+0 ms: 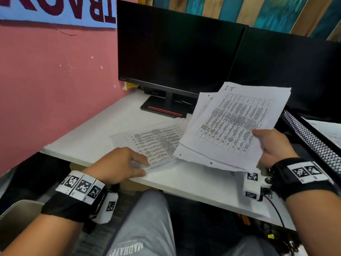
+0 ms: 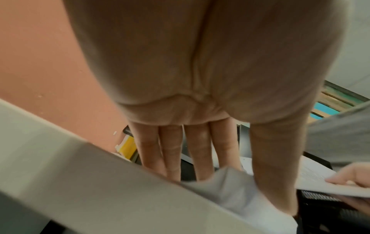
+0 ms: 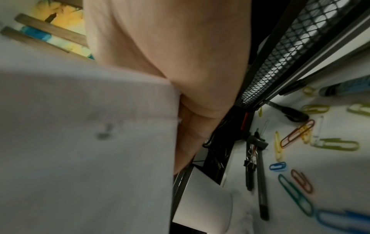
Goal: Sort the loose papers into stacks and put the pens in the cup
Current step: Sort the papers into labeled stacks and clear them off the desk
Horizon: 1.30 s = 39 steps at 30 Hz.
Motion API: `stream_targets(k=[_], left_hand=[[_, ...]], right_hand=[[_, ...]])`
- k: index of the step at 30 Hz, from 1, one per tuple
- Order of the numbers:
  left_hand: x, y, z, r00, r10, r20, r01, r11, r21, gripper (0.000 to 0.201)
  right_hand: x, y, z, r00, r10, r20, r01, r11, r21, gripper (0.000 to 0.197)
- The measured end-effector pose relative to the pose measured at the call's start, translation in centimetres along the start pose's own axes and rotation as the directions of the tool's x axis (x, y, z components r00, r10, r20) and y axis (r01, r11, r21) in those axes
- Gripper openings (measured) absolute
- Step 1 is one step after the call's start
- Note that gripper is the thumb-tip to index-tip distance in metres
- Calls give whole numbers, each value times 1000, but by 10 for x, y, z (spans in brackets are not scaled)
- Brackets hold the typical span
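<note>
My right hand holds a sheaf of printed table sheets up above the desk, thumb on top and fingers hidden underneath. The sheaf's blank underside fills the left of the right wrist view. One more printed sheet lies flat on the white desk. My left hand rests on its near corner with straight fingers, and the thumb sits at the edge, where the paper bulges up. Two black pens lie on the desk to the right. No cup is in view.
Two dark monitors stand at the back, the left one on a black base. A black mesh tray runs along the right side. Several coloured paper clips and a black marker lie scattered near the pens. A pink wall closes off the left.
</note>
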<state>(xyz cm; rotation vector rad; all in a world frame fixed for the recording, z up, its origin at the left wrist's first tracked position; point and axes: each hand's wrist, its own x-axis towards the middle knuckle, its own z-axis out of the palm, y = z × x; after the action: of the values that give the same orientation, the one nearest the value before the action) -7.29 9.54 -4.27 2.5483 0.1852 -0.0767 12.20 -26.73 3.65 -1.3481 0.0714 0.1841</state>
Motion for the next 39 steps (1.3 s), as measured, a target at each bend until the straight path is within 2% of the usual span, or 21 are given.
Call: stream_targets(k=[4, 8, 11, 13, 15, 18, 20, 22, 23, 25, 27, 29, 30, 31, 33, 36, 39], left_hand=[[-2, -6, -5, 994, -46, -99, 35, 994, -108, 21], [-2, -5, -4, 964, -126, -234, 71, 971, -227, 5], [1, -7, -2, 951, -168, -258, 61, 925, -376, 21], [0, -8, -3, 942, -168, -290, 8, 877, -480, 29], [-3, -7, -6, 930, -193, -313, -12, 836, -549, 28], [-3, -16, -11, 895, -292, -336, 1, 756, -654, 29], [-1, -23, -15, 851, -349, -393, -9, 737, -675, 29], [-2, -26, -20, 787, -375, -490, -9, 787, -617, 25], [-2, -27, -22, 749, -378, -544, -18, 809, -587, 23], [-2, -26, -27, 672, -387, -632, -63, 820, -569, 20], [-1, -24, -29, 591, -385, -708, -119, 827, -549, 16], [-2, -13, -28, 549, -339, -764, -186, 841, -508, 15], [-3, -4, -26, 554, -296, -778, -220, 850, -479, 16], [-4, 7, -22, 578, -240, -780, -251, 857, -450, 16], [-9, 31, -9, 662, -121, -739, -282, 874, -396, 19], [-8, 54, 19, 782, 41, -622, -288, 909, -301, 26], [-4, 61, 47, 879, 155, -452, -288, 926, -243, 33]], right_hand=[[-6, 6, 10, 999, 48, 11, -48, 999, 10, 35], [-5, 14, 22, 999, 38, 2, -38, 998, -45, 39], [-7, 18, 32, 999, 37, 37, -34, 997, -70, 43], [-7, 19, 36, 999, 35, 41, -31, 996, -82, 42], [-7, 20, 38, 999, 27, 29, -25, 997, -68, 43], [-2, 21, 35, 1000, 21, -12, -21, 999, -38, 40], [4, 21, 29, 998, 25, -51, -26, 999, -19, 32], [7, 22, 22, 996, 24, -84, -27, 999, -37, 27], [9, 23, 21, 995, 16, -94, -20, 999, -43, 28], [11, 24, 19, 994, 9, -112, -12, 1000, -27, 44], [9, 24, 21, 997, 21, -73, -21, 1000, -1, 40], [4, 26, 27, 999, 42, -5, -42, 999, 5, 35], [-1, 28, 33, 999, 41, 22, -42, 999, 13, 38], [-7, 31, 41, 998, 37, 49, -38, 999, 26, 41], [-19, 39, 58, 994, 40, 102, -44, 998, 38, 41], [-27, 60, 78, 990, 77, 118, -83, 996, 46, 33], [-26, 82, 92, 988, 125, 90, -128, 991, 28, 25]])
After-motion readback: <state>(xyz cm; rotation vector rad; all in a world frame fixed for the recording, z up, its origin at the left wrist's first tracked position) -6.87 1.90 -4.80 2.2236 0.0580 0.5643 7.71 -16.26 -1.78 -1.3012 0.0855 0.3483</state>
